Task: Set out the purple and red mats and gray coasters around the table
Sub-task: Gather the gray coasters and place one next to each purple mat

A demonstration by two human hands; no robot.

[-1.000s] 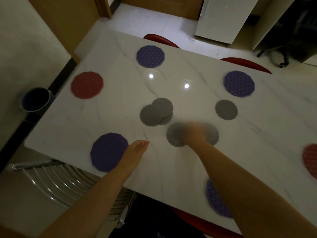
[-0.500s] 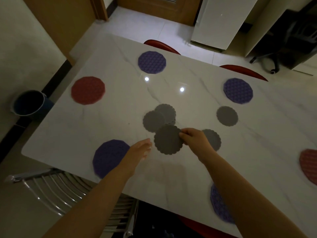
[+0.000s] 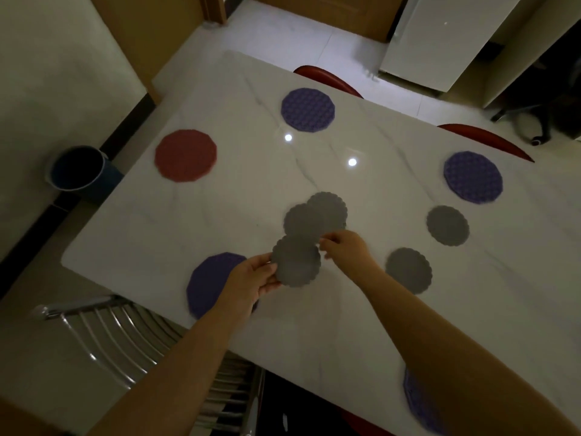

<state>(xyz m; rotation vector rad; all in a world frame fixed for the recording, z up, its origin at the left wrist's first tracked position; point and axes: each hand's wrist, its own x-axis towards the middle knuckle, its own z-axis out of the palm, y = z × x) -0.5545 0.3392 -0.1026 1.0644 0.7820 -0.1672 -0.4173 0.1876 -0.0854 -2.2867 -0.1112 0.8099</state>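
a left hand (image 3: 251,278) grips a gray coaster (image 3: 297,262) by its left rim, holding it above a white marble table (image 3: 220,221), toward the near left corner. the right hand (image 3: 345,247) has curled fingers at the coaster's upper right rim; whether they pinch it cannot be told. a purple mat (image 3: 209,278) lies by the near edge, partly under the left hand. two overlapping coasters (image 3: 314,215) lie just beyond, mid-table. a red mat (image 3: 185,155) sits near the left edge.

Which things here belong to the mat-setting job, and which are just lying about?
Job: red mat, purple mats, gray coasters, table, held coaster, left hand, right hand.
Lying about: blue bucket, red chairs, metal chair, white cabinet.
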